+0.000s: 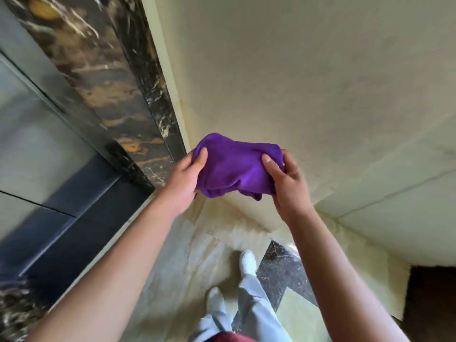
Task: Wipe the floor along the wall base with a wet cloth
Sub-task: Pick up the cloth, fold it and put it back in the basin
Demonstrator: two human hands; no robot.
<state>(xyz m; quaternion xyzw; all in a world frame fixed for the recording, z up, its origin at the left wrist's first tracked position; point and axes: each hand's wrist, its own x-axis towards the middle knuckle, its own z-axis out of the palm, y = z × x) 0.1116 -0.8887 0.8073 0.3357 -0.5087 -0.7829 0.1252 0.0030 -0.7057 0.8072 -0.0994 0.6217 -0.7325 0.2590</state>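
Left hand: we pinched the left edge of the purple cloth, thumb on top.
Cloth: bunched between both our hands, held in the air in front of the cream wall, well above the floor.
Right hand: we clamped the right edge.
Advice: we judged it best to fold it into a flat pad before crouching to the wall base.

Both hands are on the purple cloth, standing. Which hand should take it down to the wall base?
Probably right. The right hand and left hand both grip the purple cloth, but the cream wall runs along the right side, so its base is nearer.
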